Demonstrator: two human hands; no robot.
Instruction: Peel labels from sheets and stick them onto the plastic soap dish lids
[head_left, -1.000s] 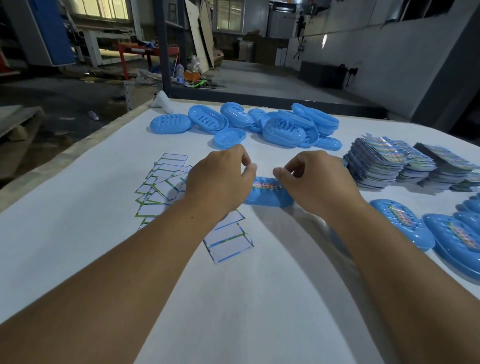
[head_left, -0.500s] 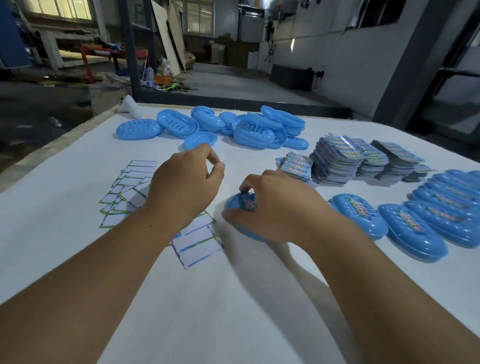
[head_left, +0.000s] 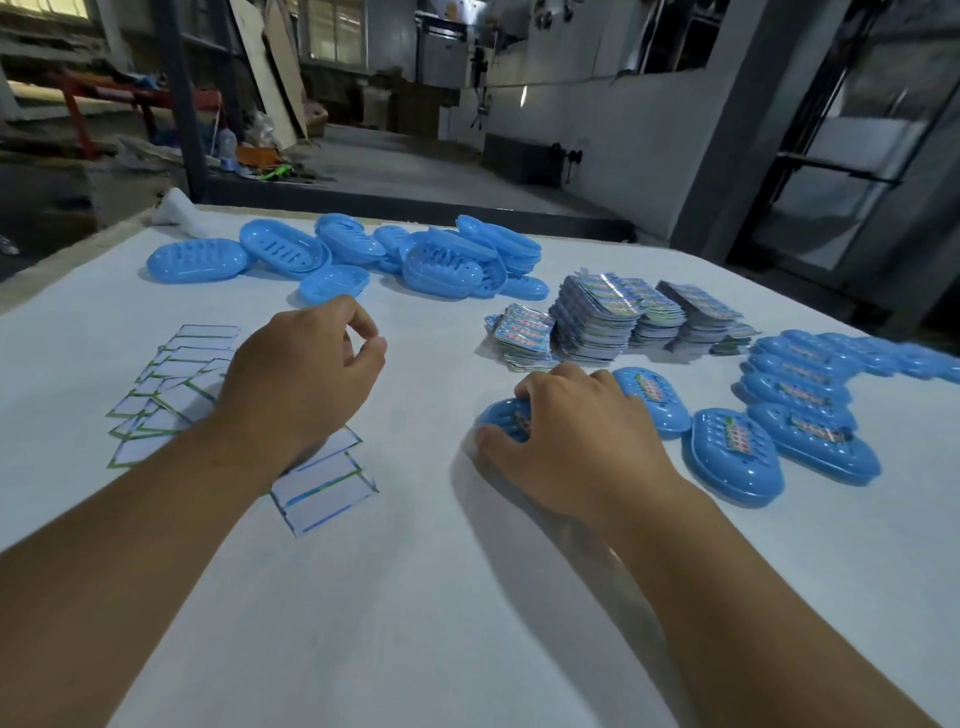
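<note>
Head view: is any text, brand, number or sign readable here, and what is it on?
None can be read.
Labels on the lids: colourful print, too blurred.
Label stacks: shiny pattern, too small.
Backing sheets: blank white, with green and blue edges.
Lid under the right hand: its label is mostly covered.

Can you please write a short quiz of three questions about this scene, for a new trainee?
1. True or false: the right hand rests on a blue lid.
2. Where do the label stacks lie? A) behind the labelled lids B) left of the left hand C) at the near table edge
3. Fill in: the empty backing papers lie by the ____ hand.

Key: 1 true; 2 A; 3 left
</note>
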